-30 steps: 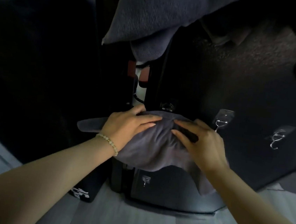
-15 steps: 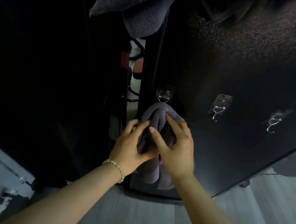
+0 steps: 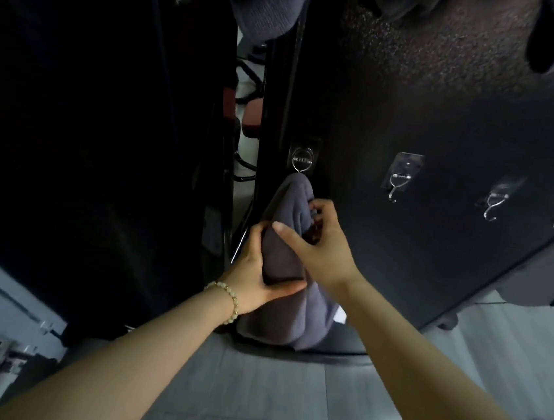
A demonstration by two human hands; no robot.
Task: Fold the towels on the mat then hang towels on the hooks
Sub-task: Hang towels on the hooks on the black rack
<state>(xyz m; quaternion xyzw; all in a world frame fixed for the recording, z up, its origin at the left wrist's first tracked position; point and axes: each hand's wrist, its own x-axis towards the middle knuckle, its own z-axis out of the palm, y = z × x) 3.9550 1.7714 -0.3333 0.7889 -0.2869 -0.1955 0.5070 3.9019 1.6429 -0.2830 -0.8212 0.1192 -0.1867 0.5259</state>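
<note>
As towel (image 3: 288, 207) hangs from hook (image 3: 301, 163), left hand (image 3: 255, 271) and right hand (image 3: 324, 249) clamp it.

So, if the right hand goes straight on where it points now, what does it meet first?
The grey towel: the right hand has its curled fingers at the fold hanging below the ring hook. Behind it, probably the dark panel; depth is unclear.

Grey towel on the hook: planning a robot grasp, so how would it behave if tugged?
Likely floppy: the grey towel hangs in soft folds from the hook and bunches in the left hand. Probably light: one hook seems to carry it. A tug might unhook it.
</note>
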